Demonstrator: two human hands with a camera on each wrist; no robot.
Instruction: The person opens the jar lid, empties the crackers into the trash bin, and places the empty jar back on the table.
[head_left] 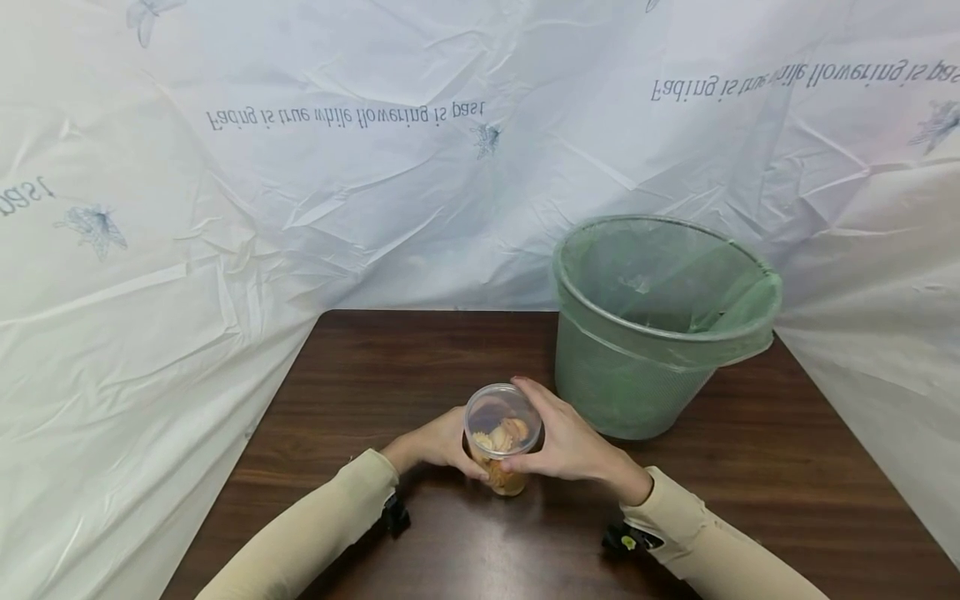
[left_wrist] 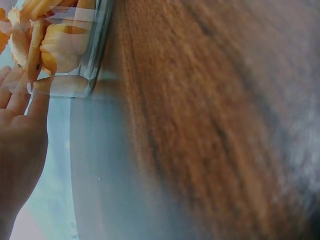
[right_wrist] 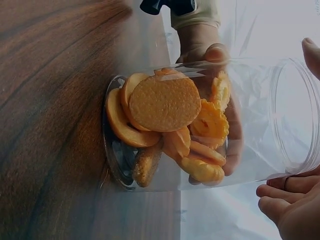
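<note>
A clear plastic jar (head_left: 502, 437) partly filled with round orange-brown biscuits (right_wrist: 167, 120) stands on the dark wooden table (head_left: 420, 358), near its front middle. My left hand (head_left: 441, 443) holds the jar's lower body from the left; its fingers (right_wrist: 212, 55) show through the plastic, and its fingertips (left_wrist: 25, 95) lie against the jar (left_wrist: 65, 45) near the base. My right hand (head_left: 562, 440) wraps round the jar's upper part from the right, with its fingers (right_wrist: 292, 210) by the rim. I cannot tell whether a lid is on.
A mesh bin (head_left: 652, 333) lined with a green bag stands on the table at the back right, close to my right hand. White printed plastic sheeting (head_left: 225, 208) hangs behind and on both sides of the table.
</note>
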